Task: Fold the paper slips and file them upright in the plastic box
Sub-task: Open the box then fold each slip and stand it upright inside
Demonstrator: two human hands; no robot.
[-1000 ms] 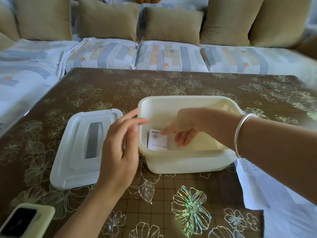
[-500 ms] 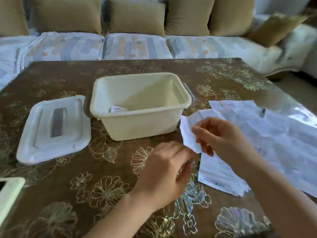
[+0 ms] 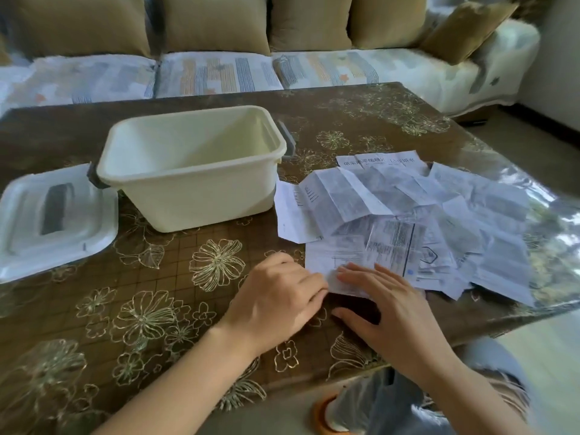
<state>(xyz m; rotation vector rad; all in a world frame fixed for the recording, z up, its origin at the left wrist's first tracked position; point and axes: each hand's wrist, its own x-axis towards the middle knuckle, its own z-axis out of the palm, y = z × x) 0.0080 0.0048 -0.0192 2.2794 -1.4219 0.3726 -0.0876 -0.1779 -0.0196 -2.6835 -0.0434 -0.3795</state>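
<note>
A cream plastic box (image 3: 194, 199) stands open on the brown flowered table, left of a loose pile of white printed paper slips (image 3: 433, 215). Its near wall hides the bottom inside. At the pile's near-left corner lies one slip (image 3: 337, 273), flat on the table. My right hand (image 3: 392, 306) rests on this slip with straight fingers pressing down. My left hand (image 3: 279, 296) is beside it, its bent fingers meeting the slip's left edge; the thumb is hidden. Both hands are well in front of the box, near the table's front edge.
The box's white lid (image 3: 53, 218) with a grey handle lies left of the box. A sofa (image 3: 219, 73) with tan cushions runs behind the table. The table's right corner lies just beyond the pile. Below the front edge are my knee and an orange round object (image 3: 323, 417).
My right hand came out of the box, took a slip from the pile and brought it down flat. My left hand moved from the box rim to the slip. The view swung right.
</note>
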